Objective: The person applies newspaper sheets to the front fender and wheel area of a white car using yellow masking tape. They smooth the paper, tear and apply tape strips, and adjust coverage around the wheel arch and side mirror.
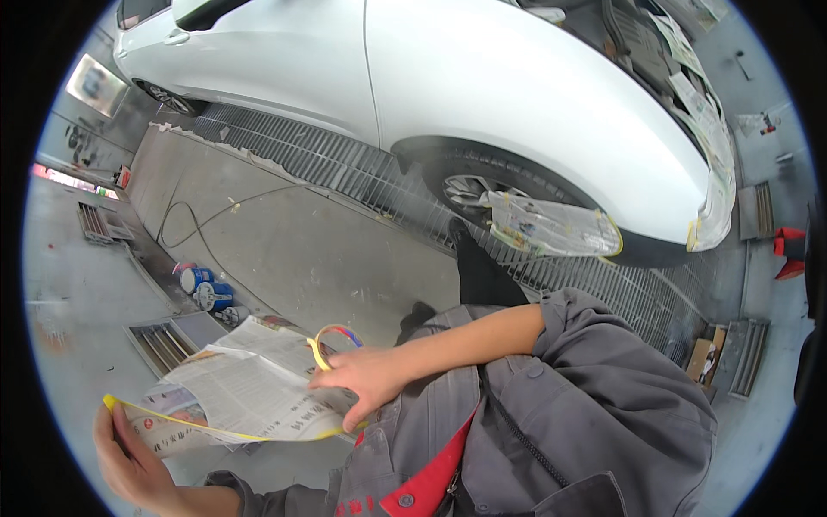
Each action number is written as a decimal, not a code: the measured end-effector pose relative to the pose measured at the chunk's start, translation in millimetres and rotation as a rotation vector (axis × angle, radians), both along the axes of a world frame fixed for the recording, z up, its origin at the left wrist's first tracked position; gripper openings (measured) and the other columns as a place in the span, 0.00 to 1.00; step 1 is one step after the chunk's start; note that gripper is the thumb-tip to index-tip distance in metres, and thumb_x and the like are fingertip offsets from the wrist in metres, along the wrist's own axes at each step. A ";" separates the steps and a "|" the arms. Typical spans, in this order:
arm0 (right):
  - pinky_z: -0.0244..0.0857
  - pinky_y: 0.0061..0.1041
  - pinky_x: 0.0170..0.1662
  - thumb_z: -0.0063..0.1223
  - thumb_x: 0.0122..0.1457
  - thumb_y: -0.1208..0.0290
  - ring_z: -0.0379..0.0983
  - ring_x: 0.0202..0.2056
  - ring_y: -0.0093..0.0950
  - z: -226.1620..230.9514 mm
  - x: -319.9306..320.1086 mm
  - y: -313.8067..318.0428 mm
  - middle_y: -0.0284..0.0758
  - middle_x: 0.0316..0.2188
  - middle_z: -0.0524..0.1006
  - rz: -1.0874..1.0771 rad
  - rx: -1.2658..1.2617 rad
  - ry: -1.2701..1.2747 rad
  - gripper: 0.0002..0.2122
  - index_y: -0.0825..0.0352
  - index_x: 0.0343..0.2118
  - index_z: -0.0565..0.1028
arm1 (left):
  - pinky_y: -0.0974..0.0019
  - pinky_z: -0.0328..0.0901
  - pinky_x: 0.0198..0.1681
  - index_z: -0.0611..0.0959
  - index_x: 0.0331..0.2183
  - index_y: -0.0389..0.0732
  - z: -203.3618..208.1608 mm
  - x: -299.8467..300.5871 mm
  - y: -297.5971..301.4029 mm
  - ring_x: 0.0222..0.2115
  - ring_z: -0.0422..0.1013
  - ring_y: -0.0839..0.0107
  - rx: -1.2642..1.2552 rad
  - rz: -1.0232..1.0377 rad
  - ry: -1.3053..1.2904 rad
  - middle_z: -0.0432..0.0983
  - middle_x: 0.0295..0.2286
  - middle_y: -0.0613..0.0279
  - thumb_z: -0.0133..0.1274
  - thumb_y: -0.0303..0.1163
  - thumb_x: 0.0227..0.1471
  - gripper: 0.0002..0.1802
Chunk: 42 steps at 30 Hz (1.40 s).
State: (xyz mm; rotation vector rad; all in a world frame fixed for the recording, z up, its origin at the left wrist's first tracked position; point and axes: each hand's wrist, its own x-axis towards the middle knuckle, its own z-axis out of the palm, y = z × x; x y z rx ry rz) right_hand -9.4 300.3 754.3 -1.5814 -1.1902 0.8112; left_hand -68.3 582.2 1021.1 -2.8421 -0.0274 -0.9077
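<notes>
A sheet of newspaper (254,392) stretches between my two hands at the lower left, with a strip of yellow masking tape (198,422) along its near edge. My left hand (133,461) pinches the taped corner. At the other end of the sheet, my right hand (370,379) lies over the paper, thumb near the taped edge. A roll of yellow masking tape (320,349) stands at the fingers of this hand and appears held by them; part of the grip is hidden behind the hand.
A white car (525,95) stands ahead, its front wheel (469,185) partly covered by masking paper (556,226). Metal floor grating (293,142) runs beside it. A hose (202,228) lies on the floor. Blue cans (214,295) stand by the left wall, cardboard (702,358) at the right.
</notes>
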 end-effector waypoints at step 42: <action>0.62 0.40 0.58 0.68 0.49 0.52 0.65 0.56 0.47 6.2 -150.6 16.2 0.48 0.57 0.67 -0.464 0.027 0.101 0.41 0.70 0.62 0.64 | 0.68 0.72 0.42 0.85 0.47 0.41 -11.9 33.5 24.0 0.38 0.80 0.69 0.059 -0.050 0.016 0.84 0.41 0.60 0.55 0.32 0.64 0.12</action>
